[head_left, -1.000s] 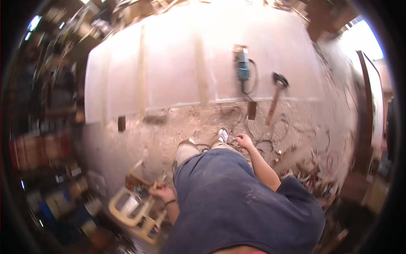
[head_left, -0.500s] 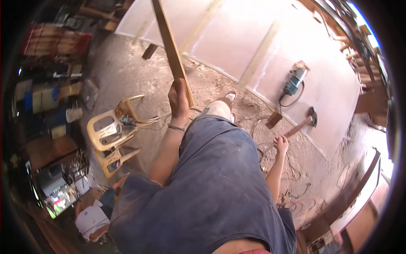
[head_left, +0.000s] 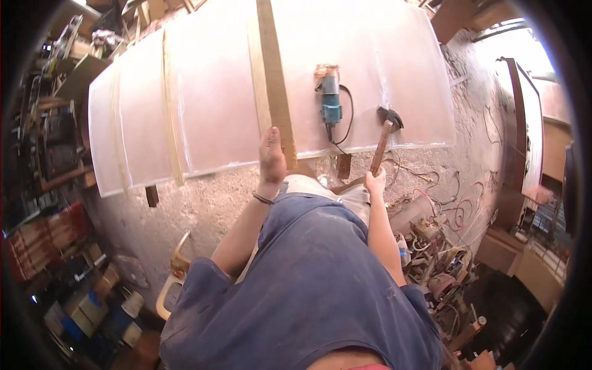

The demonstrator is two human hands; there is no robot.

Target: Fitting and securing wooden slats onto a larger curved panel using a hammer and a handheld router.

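My left hand (head_left: 272, 154) is closed on a long wooden strip (head_left: 266, 74), which extends away from me over a large pale panel (head_left: 213, 92) with narrower tan strips (head_left: 171, 123) across it. My right hand (head_left: 375, 180) grips the wooden handle of a hammer (head_left: 388, 120), whose dark claw head lies over the panel’s near right part. Between my hands, a teal corded power tool (head_left: 330, 105) lies on the panel, its cord looping to the right. A small dark wooden block (head_left: 343, 165) shows under the panel’s near edge.
Tangled cords (head_left: 431, 192) and a jumble of debris (head_left: 431, 271) lie on the dusty floor at right. A tan plastic chair (head_left: 165, 299) is at lower left. Cluttered shelving (head_left: 52, 135) lines the left; a standing board (head_left: 530, 129) and boxes (head_left: 524, 253) are at right.
My left hand has come up from beside the chair with the wooden strip, now extended over the panel. My right hand has taken hold of the hammer. The view has turned toward the panel.
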